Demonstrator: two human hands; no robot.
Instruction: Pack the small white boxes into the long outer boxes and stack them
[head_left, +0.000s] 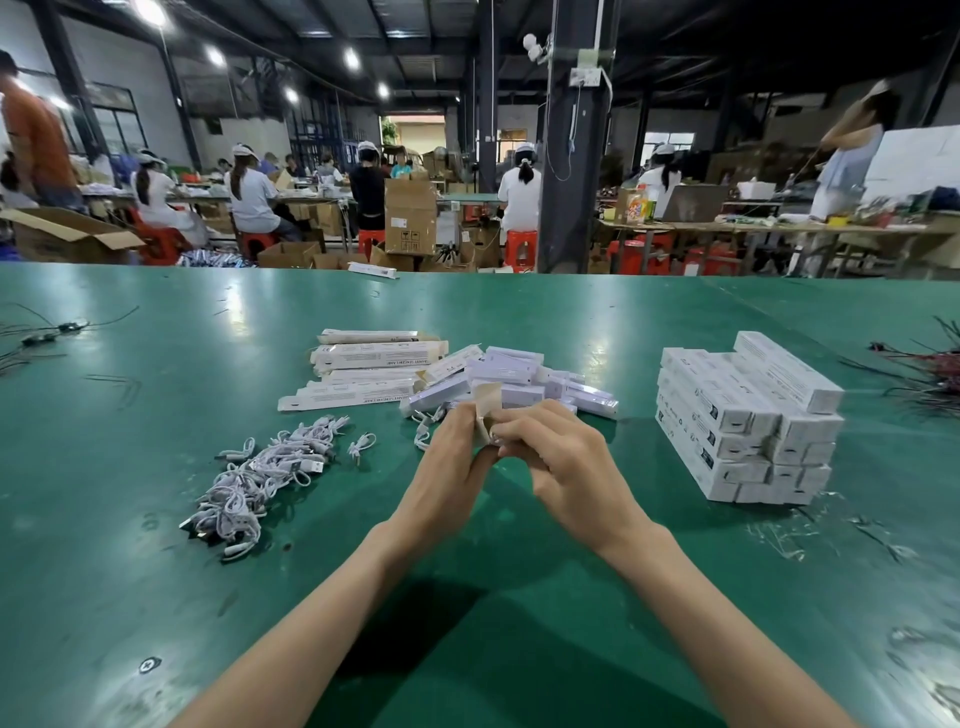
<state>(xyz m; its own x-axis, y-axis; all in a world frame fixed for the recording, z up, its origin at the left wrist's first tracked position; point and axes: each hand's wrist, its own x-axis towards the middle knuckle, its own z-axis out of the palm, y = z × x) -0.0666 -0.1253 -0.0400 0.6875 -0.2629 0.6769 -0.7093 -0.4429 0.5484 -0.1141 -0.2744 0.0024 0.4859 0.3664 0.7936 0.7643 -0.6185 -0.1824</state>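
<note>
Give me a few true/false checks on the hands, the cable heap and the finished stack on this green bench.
1. The left hand and the right hand both hold one white cardboard box whose end flap is open. True.
2. The neat stack of packed white boxes stands on the person's left. False: it stands on the right.
3. The heap of coiled white cables lies on the green table, left of the hands. True.
4. The stack touches the loose pile of small white boxes. False: bare table separates them.
</note>
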